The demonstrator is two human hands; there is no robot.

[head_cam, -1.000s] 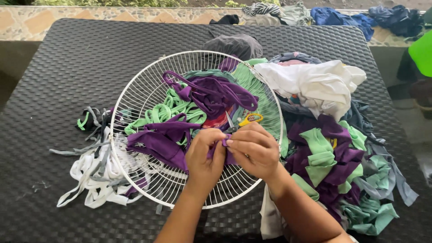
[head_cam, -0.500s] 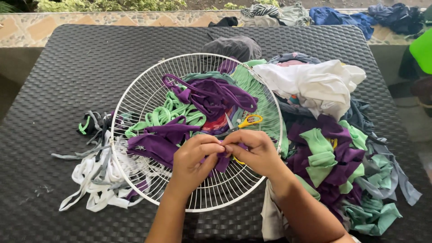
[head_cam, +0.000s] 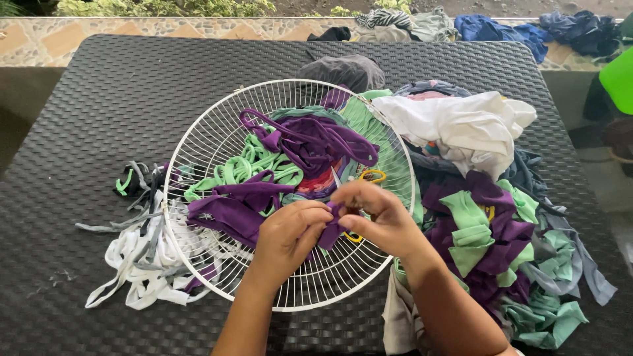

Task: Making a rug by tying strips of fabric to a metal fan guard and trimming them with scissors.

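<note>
Landmark: white wire fan guard, lying flat on the dark woven bench.
Left hand: over the guard's lower middle, fingers curled and pinching a purple fabric strip.
Right hand: just right of the left hand, thumb and fingers clenched on the same purple strip; the two hands touch at the strip.
Purple strip: held between both hands above the guard's wires, its other end running left into a purple cloth bundle resting on the guard.
Green strips: on the guard, above the bundle, left of centre.
Purple loops: on the guard's upper middle.
Scissors: yellow handle loops showing just above the right hand; blades hidden.
White strips: off the guard's lower left edge, on the bench.
Cloth heap: right of the guard, purple and green pieces, a white cloth on its upper part.
</note>
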